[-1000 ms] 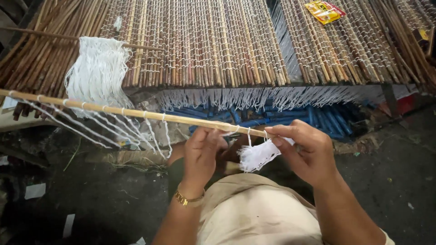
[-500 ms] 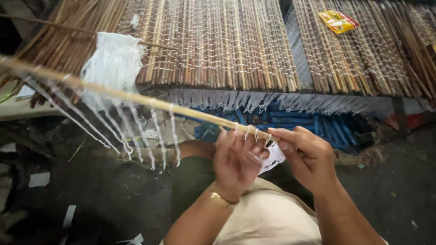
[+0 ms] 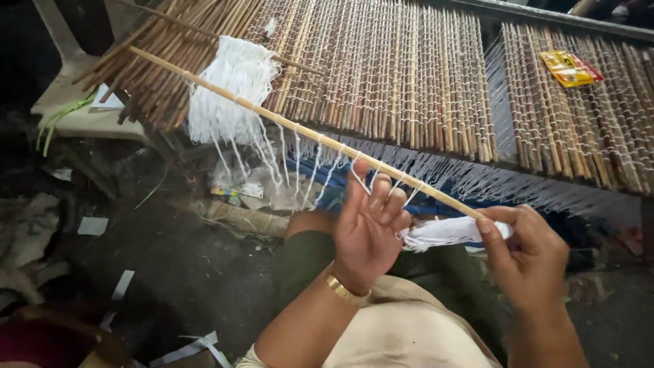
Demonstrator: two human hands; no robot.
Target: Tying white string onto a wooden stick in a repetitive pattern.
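Note:
A long pale bamboo stick [image 3: 300,129] runs from upper left down to my right hand [image 3: 528,255], with several white string loops hanging off it. My right hand pinches the stick's near end together with a bundle of white strings [image 3: 443,233]. My left hand [image 3: 368,228], a gold bracelet on its wrist, is raised with fingers spread under the stick, touching the hanging strings. A thick hank of white string [image 3: 228,88] drapes over the woven mat of bamboo sticks [image 3: 402,75] beyond.
A second woven bamboo mat [image 3: 579,116] lies to the right with a yellow packet [image 3: 569,68] on it. Loose brown sticks [image 3: 146,75] pile at the upper left. Blue rods [image 3: 327,180] lie under the mats. Paper scraps [image 3: 92,226] litter the dark floor.
The stick's far end swung up and rightward over the mat. My left hand let go of the stick and opened its fingers under it. My right hand drew the string bundle rightward.

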